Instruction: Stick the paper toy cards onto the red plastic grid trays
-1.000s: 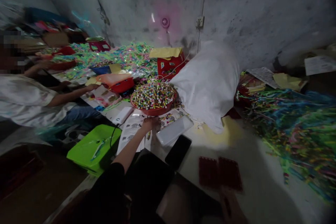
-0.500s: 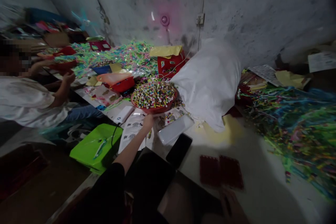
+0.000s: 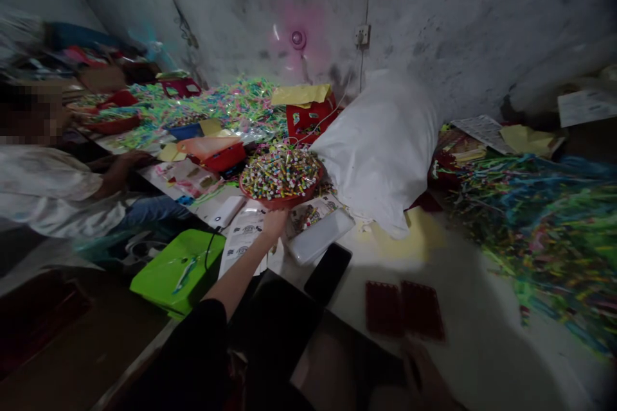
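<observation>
My left hand (image 3: 276, 222) reaches to the front rim of a red basin (image 3: 279, 203), heaped with small colourful beaded pieces (image 3: 282, 170). Its fingers are hard to make out at the rim, so I cannot tell whether they grip it. Printed paper sheets (image 3: 243, 237) lie below that hand. Low on the right, my right hand (image 3: 424, 369) is dim and blurred, close to the lower edge of two dark red flat toothed plates (image 3: 402, 309) lying side by side. What its fingers do does not show.
A clear plastic case (image 3: 322, 236) and a black phone (image 3: 328, 274) lie between my hands. Behind stands a big white sack (image 3: 380, 148). Colourful strands (image 3: 554, 225) pile up at right. A green stool (image 3: 178, 270) and a seated person (image 3: 58, 186) are at left.
My left hand has moved slightly up to the basin's rim. The person at left has lowered their hands from the far red basin. My right hand looks nearly unchanged.
</observation>
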